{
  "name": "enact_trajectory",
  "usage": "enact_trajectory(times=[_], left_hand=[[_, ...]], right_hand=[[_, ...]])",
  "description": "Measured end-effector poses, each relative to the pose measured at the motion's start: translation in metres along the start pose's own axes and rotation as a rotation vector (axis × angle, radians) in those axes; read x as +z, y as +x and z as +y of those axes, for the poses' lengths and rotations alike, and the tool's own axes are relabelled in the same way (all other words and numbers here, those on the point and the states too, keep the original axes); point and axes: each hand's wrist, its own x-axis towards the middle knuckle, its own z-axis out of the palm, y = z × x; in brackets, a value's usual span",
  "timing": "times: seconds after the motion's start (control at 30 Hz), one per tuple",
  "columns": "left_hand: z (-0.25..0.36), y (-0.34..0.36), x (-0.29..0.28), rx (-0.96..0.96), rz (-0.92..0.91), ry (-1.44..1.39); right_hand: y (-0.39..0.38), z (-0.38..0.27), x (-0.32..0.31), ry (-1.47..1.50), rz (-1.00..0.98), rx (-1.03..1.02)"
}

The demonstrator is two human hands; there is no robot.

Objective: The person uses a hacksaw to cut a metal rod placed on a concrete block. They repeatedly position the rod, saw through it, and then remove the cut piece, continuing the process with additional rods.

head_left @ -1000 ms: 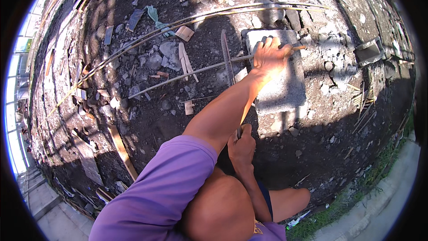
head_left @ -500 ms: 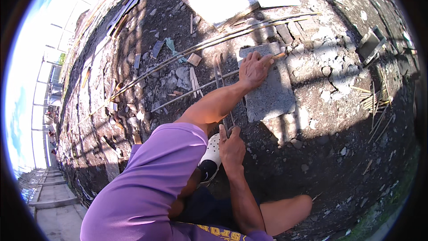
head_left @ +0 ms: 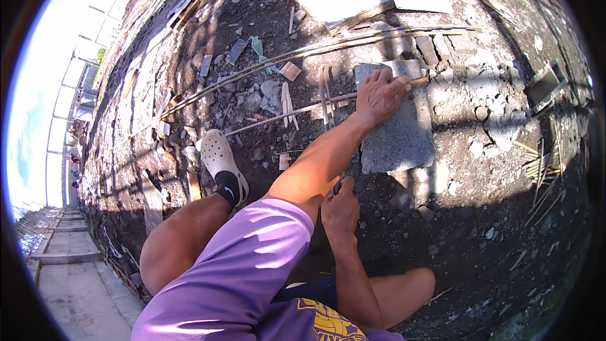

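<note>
I note the concrete block [head_left: 401, 142] lying flat, apparently as a rest. The stick [head_left: 309, 108] lies across it, extending leftward. The saw [head_left: 322, 87] spans the stick left of the block. My left hand [head_left: 380, 96] grips the stick atop the block, likely for steadiness; my right [head_left: 341, 211], below the block, grips the saw's handle.

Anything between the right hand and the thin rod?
Yes, in this view: the left forearm crosses between the right hand and the thin rod, hiding the middle of the narrow tool. The left hand is on the rod, with nothing visible between them.
</note>
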Motion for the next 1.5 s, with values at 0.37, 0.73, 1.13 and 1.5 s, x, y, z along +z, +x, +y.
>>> enact_trajectory(times=[0.37, 0.73, 1.13, 1.5], left_hand=[[-0.014, 0.003, 0.003, -0.025, -0.118, -0.041], [-0.016, 0.001, 0.013, -0.017, 0.007, -0.144], [-0.016, 0.008, 0.005, -0.058, -0.071, -0.194], [-0.015, 0.006, 0.008, -0.040, 0.011, -0.187]], right_hand=[[-0.001, -0.010, 0.013, -0.078, 0.041, 0.087], [-0.022, -0.009, 0.022, -0.002, 0.100, 0.226], [-0.024, -0.009, 0.013, -0.113, 0.128, 0.150], [-0.042, -0.002, 0.021, -0.080, 0.134, 0.136]])
